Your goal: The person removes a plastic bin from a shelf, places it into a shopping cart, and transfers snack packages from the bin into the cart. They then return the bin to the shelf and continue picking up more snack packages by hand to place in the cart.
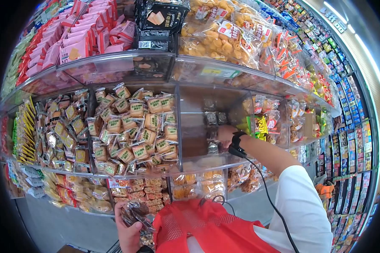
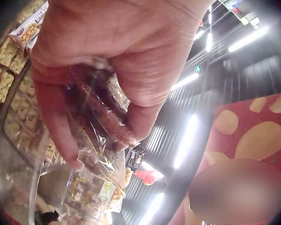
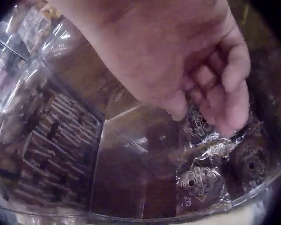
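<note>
My left hand [image 1: 128,235] grips several brown snacks in clear wrappers [image 1: 136,211] low in front of my chest. In the left wrist view, thumb and fingers close round these wrapped snacks [image 2: 100,110] from both sides. Out ahead, my right hand [image 1: 226,135] reaches down into a brown-floored bin [image 1: 196,122]. Clear-wrapped packets with white floral print [image 3: 201,183] lie on that bin's floor. Thumb and fingertips of the right hand [image 3: 173,61] stand apart over them, with fingertips right at one packet's shiny edge.
Wrapped biscuits [image 1: 135,126] fill the bin to the left, beyond a clear divider. Upper bins hold pink packets [image 1: 78,44] and bagged yellow snacks [image 1: 223,38]. A clear shelf lip [image 1: 207,162] runs along the bin front. A black cable [image 1: 268,194] trails from my right wrist.
</note>
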A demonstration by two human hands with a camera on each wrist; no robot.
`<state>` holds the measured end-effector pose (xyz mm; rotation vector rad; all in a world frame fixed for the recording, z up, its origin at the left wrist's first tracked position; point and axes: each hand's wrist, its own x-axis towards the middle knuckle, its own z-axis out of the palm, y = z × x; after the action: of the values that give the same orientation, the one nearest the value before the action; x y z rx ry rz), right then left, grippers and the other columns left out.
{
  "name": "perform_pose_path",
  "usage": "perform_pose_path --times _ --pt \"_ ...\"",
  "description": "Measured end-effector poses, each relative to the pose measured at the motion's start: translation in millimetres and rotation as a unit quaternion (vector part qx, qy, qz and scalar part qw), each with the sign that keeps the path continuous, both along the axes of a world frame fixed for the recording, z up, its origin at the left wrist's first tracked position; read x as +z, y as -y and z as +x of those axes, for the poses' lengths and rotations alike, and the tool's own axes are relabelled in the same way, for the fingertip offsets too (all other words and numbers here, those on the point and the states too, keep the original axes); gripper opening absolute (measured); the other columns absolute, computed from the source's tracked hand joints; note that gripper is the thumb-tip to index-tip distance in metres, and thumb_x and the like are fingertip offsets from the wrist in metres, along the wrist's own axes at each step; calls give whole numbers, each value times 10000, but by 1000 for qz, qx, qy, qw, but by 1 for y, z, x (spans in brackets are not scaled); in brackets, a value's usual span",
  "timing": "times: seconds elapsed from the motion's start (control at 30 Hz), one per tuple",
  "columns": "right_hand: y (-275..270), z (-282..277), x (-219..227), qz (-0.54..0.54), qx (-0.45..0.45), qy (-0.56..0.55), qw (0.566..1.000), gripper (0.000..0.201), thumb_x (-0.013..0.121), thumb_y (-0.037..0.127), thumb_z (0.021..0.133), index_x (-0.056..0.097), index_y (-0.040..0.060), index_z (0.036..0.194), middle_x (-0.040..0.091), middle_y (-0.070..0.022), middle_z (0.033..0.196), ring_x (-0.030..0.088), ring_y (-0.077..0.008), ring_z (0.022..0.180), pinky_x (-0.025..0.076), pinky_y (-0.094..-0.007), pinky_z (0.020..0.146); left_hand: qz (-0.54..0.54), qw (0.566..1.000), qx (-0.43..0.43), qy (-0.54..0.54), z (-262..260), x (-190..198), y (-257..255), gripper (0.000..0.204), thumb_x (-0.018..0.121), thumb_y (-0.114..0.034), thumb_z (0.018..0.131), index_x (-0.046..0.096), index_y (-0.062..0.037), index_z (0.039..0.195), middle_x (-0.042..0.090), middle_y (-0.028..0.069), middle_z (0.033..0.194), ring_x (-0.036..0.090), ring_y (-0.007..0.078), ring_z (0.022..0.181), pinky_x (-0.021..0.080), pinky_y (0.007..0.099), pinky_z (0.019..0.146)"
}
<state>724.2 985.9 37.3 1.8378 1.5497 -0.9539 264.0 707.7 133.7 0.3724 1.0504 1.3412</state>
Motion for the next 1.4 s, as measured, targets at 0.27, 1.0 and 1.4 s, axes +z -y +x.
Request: perform_pose_path --times 0.27,1.0,1.4 --pt "-7 -25 16 77 50 40 995 428 619 415 941 751 8 927 742 -126 766 739 -274 681 587 -416 705 -24 1000 10 1 2 9 9 901 839 -93 722 325 -105 1461 637 159 1101 714 261 801 630 382 566" --pt "20 -23 -9 67 278 35 958 407 589 402 912 733 37 806 706 -111 669 724 -251 699 561 -420 647 -11 1000 5 4 15 27 15 824 836 -66 721 373 -75 1403 642 147 1117 722 263 845 626 375 581" --pt "167 -112 204 176 65 -507 841 503 639 310 999 509 46 1406 675 -139 1099 676 -201 922 539 -346 829 162 922 -293 -192 122 52 -66 834 853 -93 733 449 -83 1463 546 80 1328 537 172 1202 438 327 1042"
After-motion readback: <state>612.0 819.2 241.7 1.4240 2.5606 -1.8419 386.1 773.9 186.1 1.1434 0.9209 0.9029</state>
